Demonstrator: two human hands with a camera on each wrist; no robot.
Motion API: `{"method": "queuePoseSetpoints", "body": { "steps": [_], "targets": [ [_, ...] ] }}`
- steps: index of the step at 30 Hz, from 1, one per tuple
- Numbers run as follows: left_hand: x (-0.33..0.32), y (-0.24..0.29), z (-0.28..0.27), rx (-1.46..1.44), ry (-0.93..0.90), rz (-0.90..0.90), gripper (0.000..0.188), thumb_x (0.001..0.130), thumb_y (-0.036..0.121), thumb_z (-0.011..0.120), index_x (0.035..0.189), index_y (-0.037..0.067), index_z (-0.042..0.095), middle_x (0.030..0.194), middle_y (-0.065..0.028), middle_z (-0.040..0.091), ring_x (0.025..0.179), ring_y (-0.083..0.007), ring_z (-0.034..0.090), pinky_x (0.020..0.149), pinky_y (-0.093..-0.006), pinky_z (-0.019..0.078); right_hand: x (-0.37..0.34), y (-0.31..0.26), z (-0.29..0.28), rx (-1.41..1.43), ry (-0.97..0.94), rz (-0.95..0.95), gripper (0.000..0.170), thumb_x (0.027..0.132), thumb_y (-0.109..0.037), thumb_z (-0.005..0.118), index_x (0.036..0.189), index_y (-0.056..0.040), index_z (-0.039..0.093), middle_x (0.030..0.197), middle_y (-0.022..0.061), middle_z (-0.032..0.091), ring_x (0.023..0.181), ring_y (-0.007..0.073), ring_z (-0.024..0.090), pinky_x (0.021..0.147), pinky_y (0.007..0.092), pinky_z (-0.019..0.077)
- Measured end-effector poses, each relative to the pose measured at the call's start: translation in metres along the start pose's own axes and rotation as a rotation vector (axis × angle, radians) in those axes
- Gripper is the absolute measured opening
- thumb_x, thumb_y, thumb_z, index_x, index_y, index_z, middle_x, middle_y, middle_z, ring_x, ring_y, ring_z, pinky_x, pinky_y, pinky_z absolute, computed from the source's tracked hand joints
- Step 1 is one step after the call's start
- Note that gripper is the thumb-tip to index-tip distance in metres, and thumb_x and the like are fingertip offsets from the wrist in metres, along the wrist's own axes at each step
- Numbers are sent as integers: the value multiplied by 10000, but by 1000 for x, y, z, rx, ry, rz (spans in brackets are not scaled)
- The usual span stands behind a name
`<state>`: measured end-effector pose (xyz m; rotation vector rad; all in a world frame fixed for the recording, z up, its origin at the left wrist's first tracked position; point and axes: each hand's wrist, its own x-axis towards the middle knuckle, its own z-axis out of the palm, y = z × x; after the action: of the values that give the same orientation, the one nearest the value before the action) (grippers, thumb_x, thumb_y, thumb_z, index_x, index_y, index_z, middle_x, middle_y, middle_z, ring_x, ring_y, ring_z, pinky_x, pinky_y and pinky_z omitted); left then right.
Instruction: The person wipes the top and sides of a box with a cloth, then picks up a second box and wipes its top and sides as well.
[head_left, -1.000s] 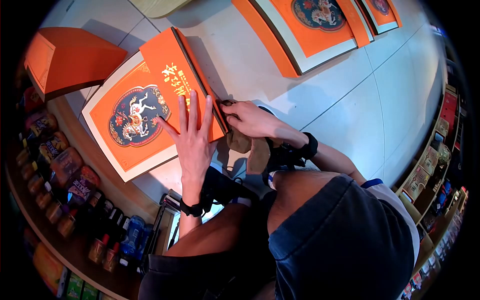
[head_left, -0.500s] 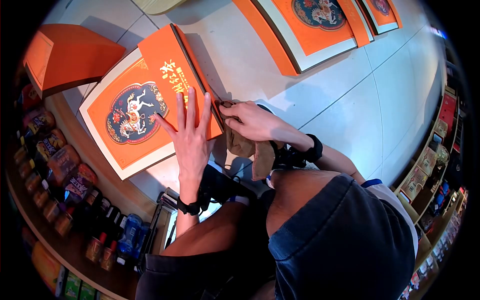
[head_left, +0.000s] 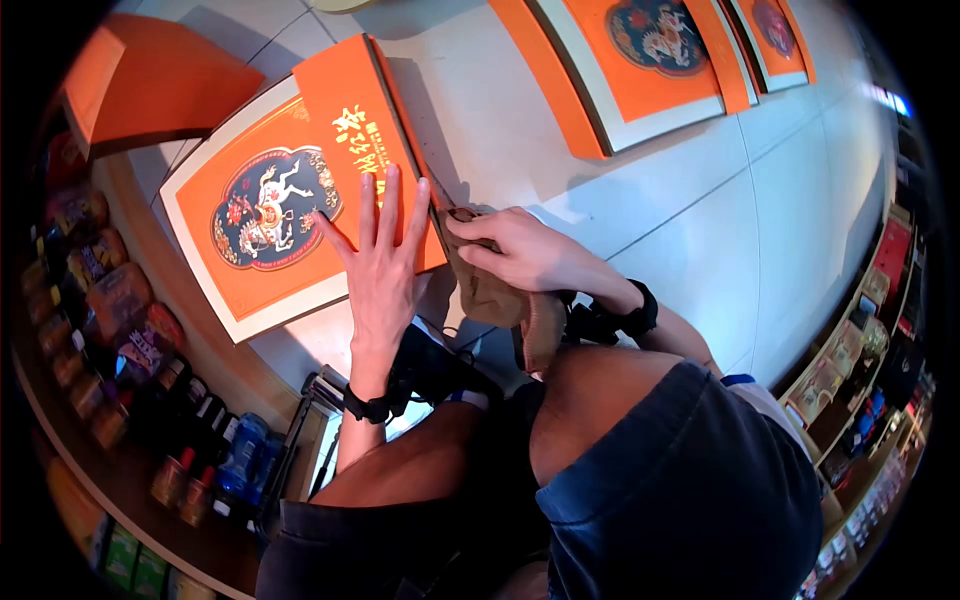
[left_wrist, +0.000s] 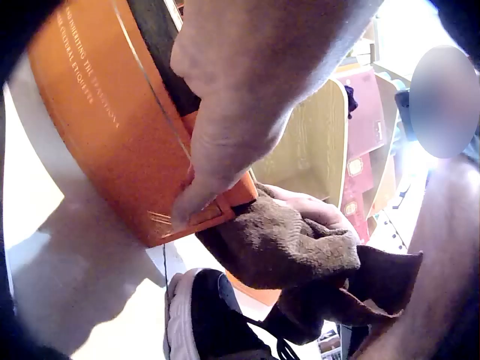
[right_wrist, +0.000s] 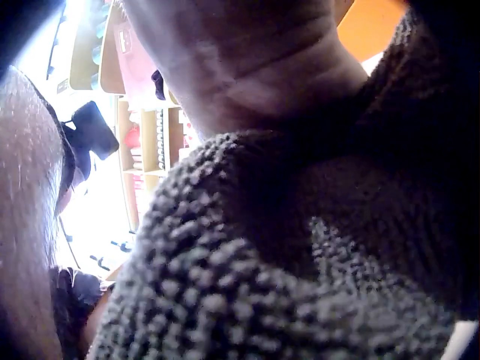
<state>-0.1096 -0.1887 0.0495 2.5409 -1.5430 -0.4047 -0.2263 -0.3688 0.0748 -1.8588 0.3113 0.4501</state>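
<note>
In the head view an orange gift box (head_left: pixel 290 120) with a white horse emblem and gold lettering stands tilted before me. My left hand (head_left: pixel 380 285) lies on its front face with straight, spread fingers. At the box's right side, my right hand (head_left: pixel 530 255) grips a bunched brown cloth (head_left: pixel 490 300), fingertips right at the box's edge. The left wrist view shows the cloth (left_wrist: pixel 277 244) up against the lower corner of the box (left_wrist: pixel 105 127). Close up in the right wrist view, the fuzzy cloth (right_wrist: pixel 217 277) hides the fingers.
Another orange box (head_left: pixel 160 80) stands at the far left, and more horse-emblem boxes (head_left: pixel 640 90) lie on the tiled floor (head_left: pixel 680 220) ahead. A shelf of bottles and packets (head_left: pixel 130 310) runs along the left. Stocked shelves (head_left: pixel 860 330) line the right. A black shoe (left_wrist: pixel 214 307) is below the box.
The head view has shifted slightly. My right hand and the cloth shift a little to the right in view, fingertips staying at the box's edge. The left hand stays spread on the box.
</note>
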Motion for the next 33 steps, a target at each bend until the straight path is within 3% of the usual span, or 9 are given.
{"method": "queuePoseSetpoints", "body": {
  "steps": [3,5,13,15,19,23,27,28,33],
  "targets": [
    [-2,-5,-11,-180,-32,21,1222,560,170,917,1616,230,304,1700,-95,201,1570,-327,171,1186,-736,3,-5,5,-19,69,-32,-108,418,971,-138,600,1357,20,568,942,277,668,928,317,708,826,411,515],
    [-6,-11,-15,-244,-8,48,1167,622,301,912,1610,169,306,1696,-144,180,1569,-363,144,1192,-726,8,-9,-27,-42,190,-111,232,443,985,-122,630,1405,1,569,1004,196,715,994,122,675,869,314,520],
    [-59,-29,-21,-424,398,39,802,782,169,854,1480,36,482,1492,-227,473,1385,-437,449,1166,-565,331,6,-50,-44,302,94,-65,348,994,-130,651,1324,-20,628,1108,82,725,988,115,654,889,289,530],
    [-82,-35,-16,-508,485,-33,733,801,114,837,1452,26,511,1418,-233,534,1321,-424,519,1131,-523,393,14,-43,-45,417,221,123,287,1006,-153,647,1255,-11,643,1060,47,724,962,100,648,868,263,517],
    [-120,-66,-8,-342,724,-618,600,916,131,743,1453,22,500,1352,-226,526,1282,-376,519,1094,-464,412,26,22,-48,199,322,241,359,1053,-321,595,1047,29,676,868,7,656,832,63,528,790,230,460],
    [-131,-106,5,-350,838,-952,651,1010,311,646,1512,-17,392,1416,-235,487,1373,-355,438,1157,-449,328,30,37,-32,107,77,323,510,1054,-435,565,1037,63,673,763,0,570,772,82,474,733,256,432],
    [-127,-141,18,-551,871,-1083,702,1027,409,605,1501,-57,382,1516,-270,424,1406,-371,422,1172,-455,310,42,23,-28,-24,-143,383,835,935,-467,719,1552,-23,373,832,110,635,829,146,527,834,292,466],
    [-125,-147,19,-629,866,-1095,691,1030,412,600,1487,-67,402,1502,-261,453,1388,-368,450,1169,-446,319,47,21,-26,-94,-173,209,1191,827,-435,829,1644,-76,40,948,209,680,894,248,628,883,340,479],
    [-125,-182,45,-952,857,-1162,548,1045,385,594,1340,-77,583,1229,-165,674,1094,-231,623,991,-343,459,45,6,-17,-257,-160,-52,1387,718,-415,906,1626,-92,-92,1203,353,634,1101,514,622,946,476,465]
  ]
}}
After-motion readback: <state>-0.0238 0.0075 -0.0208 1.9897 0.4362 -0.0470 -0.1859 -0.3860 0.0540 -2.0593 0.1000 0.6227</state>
